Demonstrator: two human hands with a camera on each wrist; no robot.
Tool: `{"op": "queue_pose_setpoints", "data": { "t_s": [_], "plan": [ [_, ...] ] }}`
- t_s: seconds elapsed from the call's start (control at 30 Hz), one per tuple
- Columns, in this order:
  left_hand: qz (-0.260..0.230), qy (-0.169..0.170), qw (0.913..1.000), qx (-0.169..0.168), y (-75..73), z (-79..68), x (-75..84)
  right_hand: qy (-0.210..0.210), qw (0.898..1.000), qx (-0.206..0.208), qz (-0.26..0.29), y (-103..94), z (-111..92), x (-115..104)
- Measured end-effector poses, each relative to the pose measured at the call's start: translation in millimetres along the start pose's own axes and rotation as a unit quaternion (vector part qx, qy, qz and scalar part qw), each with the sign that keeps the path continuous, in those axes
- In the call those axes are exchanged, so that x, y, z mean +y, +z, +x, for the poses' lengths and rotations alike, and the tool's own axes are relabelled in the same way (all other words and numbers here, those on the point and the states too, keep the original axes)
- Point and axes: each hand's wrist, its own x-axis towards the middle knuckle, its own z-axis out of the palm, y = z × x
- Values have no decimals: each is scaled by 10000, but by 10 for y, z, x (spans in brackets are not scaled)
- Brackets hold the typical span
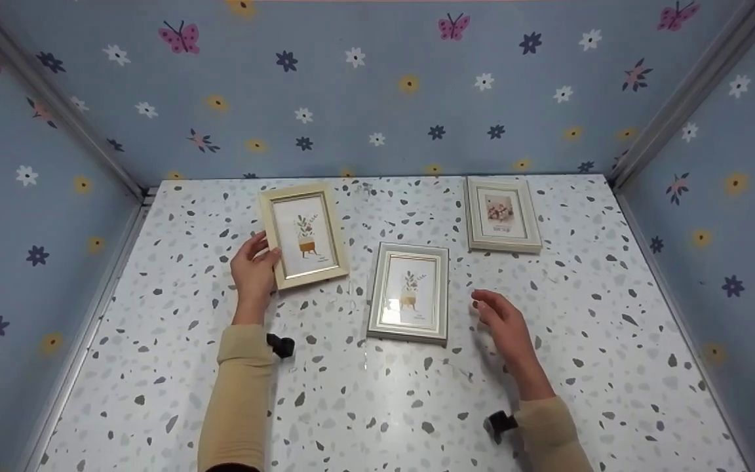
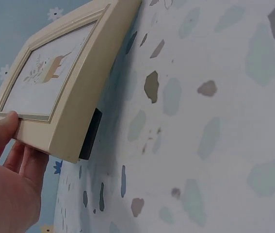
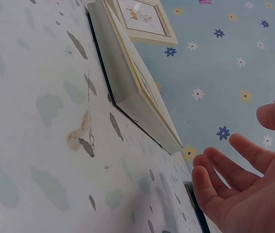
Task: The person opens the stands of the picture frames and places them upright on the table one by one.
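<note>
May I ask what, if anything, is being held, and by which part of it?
The left grip pinches the cream rectangular picture frame by its lower left side; the right grip holds nothing.

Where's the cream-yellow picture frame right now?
In the head view, the cream-yellow picture frame is left of centre, its left edge pinched by the left hand; the middle frame lies to its right, slightly lower.

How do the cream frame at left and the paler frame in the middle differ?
The cream frame is yellowish; the paler frame is greyish white. The left hand holds the cream frame, while the paler frame lies untouched on the table. In the head view, the cream frame's top leans left and the paler frame's slightly right. Both are rectangular and show a potted-plant print.
</note>
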Motion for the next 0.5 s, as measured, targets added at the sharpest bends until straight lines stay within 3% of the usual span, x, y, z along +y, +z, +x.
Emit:
{"op": "queue_pose_setpoints", "data": {
  "t_s": [0.2, 0.5],
  "plan": [
    [-192, 219, 9996, -15, -16, -84, 41, -3, 10000, 36, 23, 15, -7, -6],
    [-225, 608, 9971, -410, -42, -213, 178, -106, 9999, 58, 41, 31, -13, -6]
  ]
}}
